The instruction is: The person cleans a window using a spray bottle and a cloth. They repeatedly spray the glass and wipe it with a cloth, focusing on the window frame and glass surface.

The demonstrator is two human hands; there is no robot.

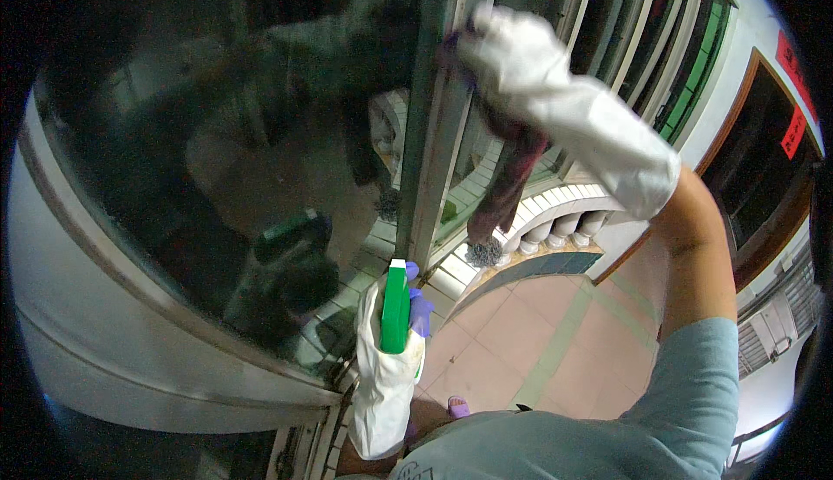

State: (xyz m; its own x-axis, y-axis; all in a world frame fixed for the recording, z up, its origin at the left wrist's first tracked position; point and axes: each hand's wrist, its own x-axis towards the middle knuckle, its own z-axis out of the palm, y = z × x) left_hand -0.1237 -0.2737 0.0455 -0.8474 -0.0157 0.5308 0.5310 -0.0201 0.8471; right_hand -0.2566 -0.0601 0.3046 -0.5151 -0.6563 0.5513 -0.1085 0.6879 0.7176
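My left hand [416,311], in a purple glove with a white sleeve cover, grips a spray bottle by its green trigger head [395,314]. The white nozzle points up toward the window frame, and the bottle's body is mostly hidden behind the sleeve. Higher up, my right hand [485,37] is blurred and largely covered by another white sleeve cover. It holds a dark maroon cloth [514,167] at the metal window frame [433,135]; the cloth hangs down toward the ledge. A grey metal scouring pad [483,252] rests below the cloth on the white-tiled ledge [449,272].
A large dark glass pane [215,154] on the left reflects the bottle and my arms. Beyond the frame, a curved balustrade [559,229] borders the pink tiled floor [520,324]. A wood-framed doorway [761,154] with red paper strips [794,132] stands at the right.
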